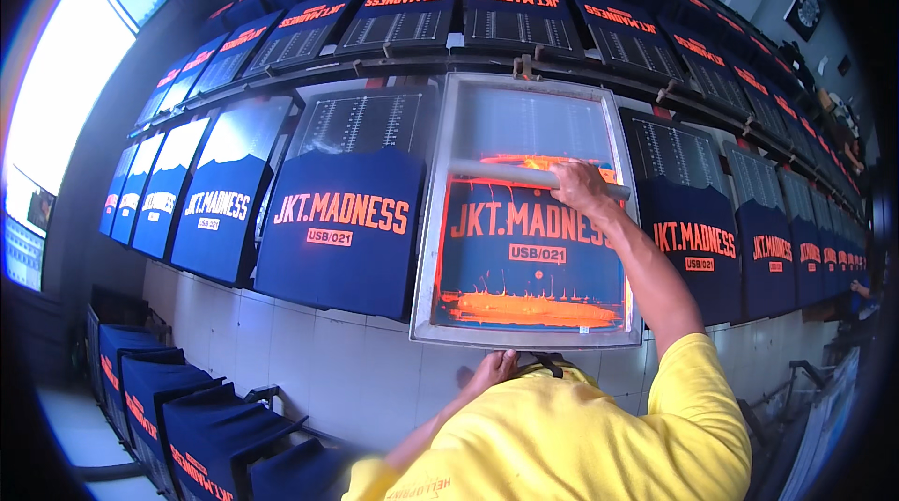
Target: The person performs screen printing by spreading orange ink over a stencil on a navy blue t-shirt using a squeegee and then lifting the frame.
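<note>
The room is lit by a window [70, 80] at the left, beside shirts [332, 276] spread on boards [365, 122]. Whether anything is held by the left hand [493, 367], near the frame's [562, 339] lower edge, cannot be told. Above orange ink [529, 308] within the frame, the squeegee [510, 173] is gripped by the right hand [581, 185]. More shirts are laid out at the right.

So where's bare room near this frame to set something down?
The upper ends of the left board and right board beside the metal frame look bare, each bordered below by its navy shirt. Inside the frame it's crowded: the right hand grips the grey bar amid orange ink.
</note>
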The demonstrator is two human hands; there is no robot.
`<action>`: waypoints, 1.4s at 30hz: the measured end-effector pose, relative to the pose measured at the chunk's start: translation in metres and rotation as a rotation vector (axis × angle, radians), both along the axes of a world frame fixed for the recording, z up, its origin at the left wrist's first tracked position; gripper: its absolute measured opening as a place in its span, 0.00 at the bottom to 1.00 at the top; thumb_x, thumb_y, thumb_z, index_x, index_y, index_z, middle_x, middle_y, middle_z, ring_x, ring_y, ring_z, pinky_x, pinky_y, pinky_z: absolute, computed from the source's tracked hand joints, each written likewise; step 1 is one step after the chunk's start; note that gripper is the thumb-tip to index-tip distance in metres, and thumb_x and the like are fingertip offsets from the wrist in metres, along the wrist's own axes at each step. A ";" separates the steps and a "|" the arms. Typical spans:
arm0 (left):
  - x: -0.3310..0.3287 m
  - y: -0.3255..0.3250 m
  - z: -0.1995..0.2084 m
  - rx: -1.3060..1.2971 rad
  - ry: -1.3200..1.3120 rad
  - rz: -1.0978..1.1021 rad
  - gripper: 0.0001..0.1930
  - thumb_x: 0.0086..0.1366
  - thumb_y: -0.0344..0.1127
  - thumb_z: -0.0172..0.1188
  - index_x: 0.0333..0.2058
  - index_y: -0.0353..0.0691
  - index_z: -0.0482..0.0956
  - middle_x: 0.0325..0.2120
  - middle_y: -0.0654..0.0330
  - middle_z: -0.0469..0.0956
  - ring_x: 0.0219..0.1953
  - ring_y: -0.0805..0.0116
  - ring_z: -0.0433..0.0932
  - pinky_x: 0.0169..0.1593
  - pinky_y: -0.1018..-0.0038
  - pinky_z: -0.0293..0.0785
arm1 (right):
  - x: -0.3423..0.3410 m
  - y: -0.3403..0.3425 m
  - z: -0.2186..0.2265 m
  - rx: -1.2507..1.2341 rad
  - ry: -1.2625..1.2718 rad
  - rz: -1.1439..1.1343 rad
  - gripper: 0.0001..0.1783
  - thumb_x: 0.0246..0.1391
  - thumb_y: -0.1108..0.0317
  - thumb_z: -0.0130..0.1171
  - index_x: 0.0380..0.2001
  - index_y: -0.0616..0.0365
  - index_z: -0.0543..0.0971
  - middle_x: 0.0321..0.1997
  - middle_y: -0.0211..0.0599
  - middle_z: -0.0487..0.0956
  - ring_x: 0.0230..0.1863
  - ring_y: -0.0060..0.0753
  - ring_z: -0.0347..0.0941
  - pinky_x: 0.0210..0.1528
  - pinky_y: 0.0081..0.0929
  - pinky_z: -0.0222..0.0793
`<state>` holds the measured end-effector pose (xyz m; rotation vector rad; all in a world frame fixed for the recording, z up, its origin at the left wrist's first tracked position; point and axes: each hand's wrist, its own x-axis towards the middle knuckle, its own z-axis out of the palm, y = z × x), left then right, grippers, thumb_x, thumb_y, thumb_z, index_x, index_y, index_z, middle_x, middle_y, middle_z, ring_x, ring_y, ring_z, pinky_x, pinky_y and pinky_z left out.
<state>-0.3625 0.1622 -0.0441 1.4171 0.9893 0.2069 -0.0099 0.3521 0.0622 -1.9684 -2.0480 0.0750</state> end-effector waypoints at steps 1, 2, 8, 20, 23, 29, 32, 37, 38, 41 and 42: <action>0.002 0.004 0.013 0.027 0.037 -0.025 0.28 0.75 0.54 0.41 0.25 0.36 0.71 0.16 0.58 0.69 0.22 0.64 0.67 0.30 0.64 0.66 | -0.003 -0.005 0.005 -0.013 0.020 0.004 0.15 0.41 0.69 0.68 0.35 0.57 0.80 0.35 0.44 0.82 0.43 0.49 0.78 0.48 0.44 0.74; -0.002 0.004 0.005 -0.002 0.019 -0.026 0.28 0.75 0.54 0.41 0.25 0.35 0.71 0.17 0.58 0.69 0.22 0.64 0.67 0.30 0.64 0.66 | -0.010 -0.010 0.011 -0.022 0.040 0.016 0.13 0.41 0.69 0.68 0.34 0.57 0.80 0.34 0.44 0.82 0.42 0.49 0.78 0.47 0.44 0.74; -0.001 0.004 0.004 -0.056 -0.045 0.019 0.28 0.75 0.55 0.43 0.24 0.36 0.71 0.17 0.61 0.69 0.21 0.67 0.66 0.29 0.66 0.65 | -0.040 -0.070 -0.003 0.079 -0.018 0.123 0.11 0.37 0.67 0.69 0.25 0.54 0.77 0.27 0.36 0.79 0.34 0.43 0.77 0.37 0.41 0.75; 0.001 0.009 0.015 0.025 -0.075 0.023 0.26 0.75 0.53 0.43 0.26 0.37 0.70 0.18 0.63 0.68 0.23 0.70 0.64 0.30 0.67 0.65 | -0.073 -0.172 0.015 0.044 0.019 0.086 0.08 0.39 0.70 0.64 0.28 0.52 0.78 0.26 0.33 0.77 0.37 0.40 0.76 0.37 0.40 0.74; -0.004 0.006 -0.003 -0.044 -0.081 0.022 0.27 0.75 0.54 0.43 0.26 0.36 0.70 0.19 0.63 0.68 0.23 0.70 0.64 0.30 0.67 0.65 | -0.048 -0.132 0.003 0.126 0.016 0.031 0.09 0.40 0.67 0.67 0.26 0.52 0.77 0.27 0.33 0.78 0.36 0.41 0.75 0.38 0.40 0.73; -0.007 0.010 0.005 -0.185 -0.032 -0.002 0.27 0.74 0.54 0.44 0.25 0.37 0.70 0.18 0.64 0.67 0.24 0.72 0.62 0.30 0.69 0.64 | -0.002 -0.046 0.000 0.146 0.020 -0.025 0.11 0.40 0.68 0.67 0.28 0.53 0.76 0.28 0.36 0.79 0.37 0.43 0.76 0.39 0.43 0.73; -0.008 0.008 0.010 -0.227 -0.045 0.014 0.26 0.75 0.53 0.45 0.25 0.38 0.70 0.18 0.65 0.66 0.24 0.73 0.61 0.29 0.70 0.63 | 0.008 -0.029 -0.002 0.128 0.009 -0.010 0.11 0.40 0.68 0.67 0.29 0.54 0.76 0.30 0.37 0.80 0.40 0.46 0.77 0.41 0.44 0.73; -0.007 0.005 0.019 -0.157 -0.068 0.018 0.25 0.75 0.53 0.44 0.25 0.38 0.69 0.18 0.66 0.65 0.23 0.74 0.60 0.28 0.70 0.61 | 0.019 -0.029 -0.014 0.111 0.045 0.084 0.12 0.37 0.66 0.69 0.26 0.53 0.77 0.28 0.36 0.79 0.38 0.46 0.77 0.41 0.42 0.74; -0.006 0.007 0.018 -0.139 -0.068 0.017 0.25 0.75 0.53 0.44 0.26 0.38 0.69 0.18 0.66 0.65 0.23 0.74 0.60 0.28 0.70 0.61 | 0.022 -0.030 -0.013 0.102 0.042 0.113 0.11 0.37 0.66 0.69 0.26 0.53 0.77 0.28 0.35 0.79 0.38 0.46 0.77 0.40 0.42 0.74; -0.007 0.010 0.016 -0.142 -0.072 -0.001 0.24 0.75 0.53 0.44 0.27 0.38 0.69 0.19 0.66 0.65 0.24 0.74 0.61 0.29 0.70 0.62 | 0.017 -0.055 -0.013 0.060 0.024 0.174 0.11 0.36 0.63 0.70 0.26 0.49 0.79 0.26 0.30 0.79 0.36 0.40 0.77 0.39 0.39 0.74; -0.007 0.011 0.016 -0.150 -0.075 -0.004 0.24 0.75 0.53 0.44 0.28 0.38 0.69 0.19 0.66 0.66 0.24 0.73 0.61 0.29 0.70 0.63 | 0.010 -0.065 -0.010 0.068 0.022 0.198 0.11 0.36 0.63 0.70 0.26 0.49 0.79 0.27 0.29 0.79 0.35 0.39 0.77 0.39 0.38 0.75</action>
